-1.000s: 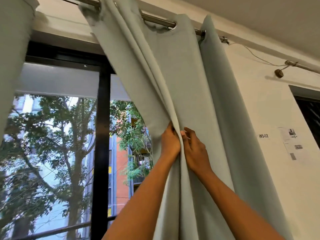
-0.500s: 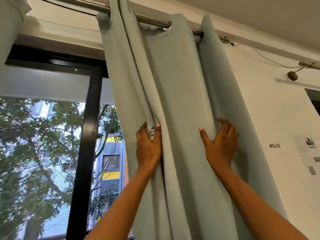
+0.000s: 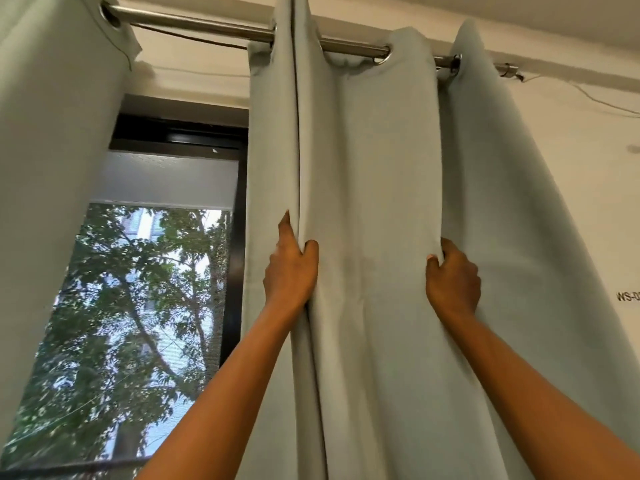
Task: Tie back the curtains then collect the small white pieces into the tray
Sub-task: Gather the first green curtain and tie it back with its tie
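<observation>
Under the curtain rod point(image 3: 214, 27), left hand point(image 3: 291, 271) and right hand point(image 3: 452, 284) each grip curtain point(image 3: 374, 174) folds; gathering underway, tying and piece-collecting remain.

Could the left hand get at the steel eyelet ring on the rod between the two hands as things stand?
Probably not without stretching: the left hand grips a fold of the pale grey-green curtain, and the steel eyelet ring on the metal curtain rod sits far above it. Nothing blocks the way up.
</observation>
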